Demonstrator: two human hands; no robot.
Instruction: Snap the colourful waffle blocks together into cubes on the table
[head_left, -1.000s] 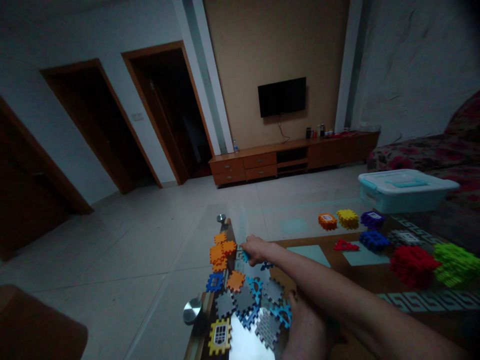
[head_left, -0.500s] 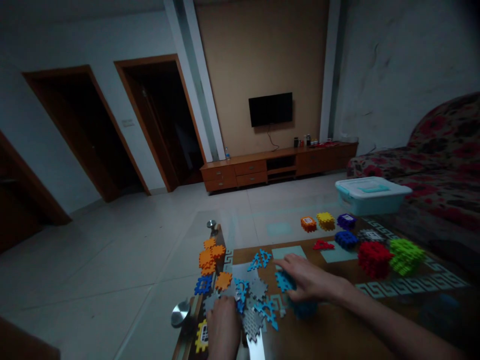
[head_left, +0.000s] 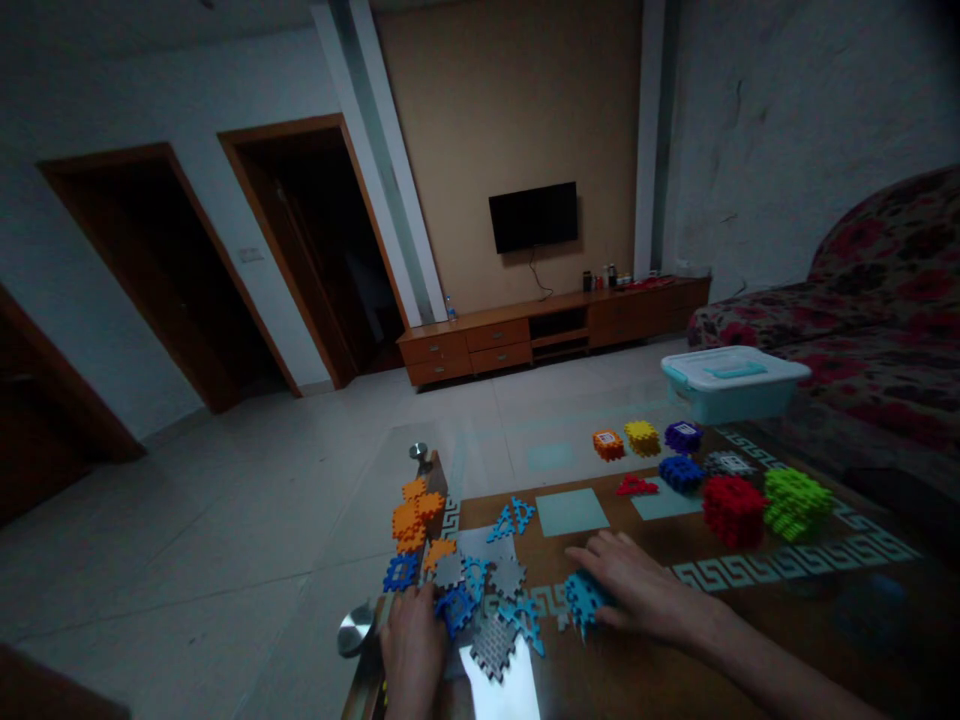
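- Left hand [head_left: 411, 650] had dropped to seven o'clock beside a blue foam puzzle piece [head_left: 455, 610]; its fingers were hidden, so I couldn't tell their state.
- Right hand [head_left: 645, 590], at five o'clock, lay with fingers open over a cyan foam puzzle piece [head_left: 583, 600] on the surface [head_left: 645, 515].
- Piece handling looked underway; the cyan piece called for a firmer hold.

I can read no words, brands or numbers anywhere in view. Well beyond my right hand [head_left: 637, 590], an orange interlocking block [head_left: 608, 444], a purple interlocking block [head_left: 683, 436] and a grey interlocking block [head_left: 726, 463] each show a small pale printed label, but the marks on those labels are too small and dim to make out.
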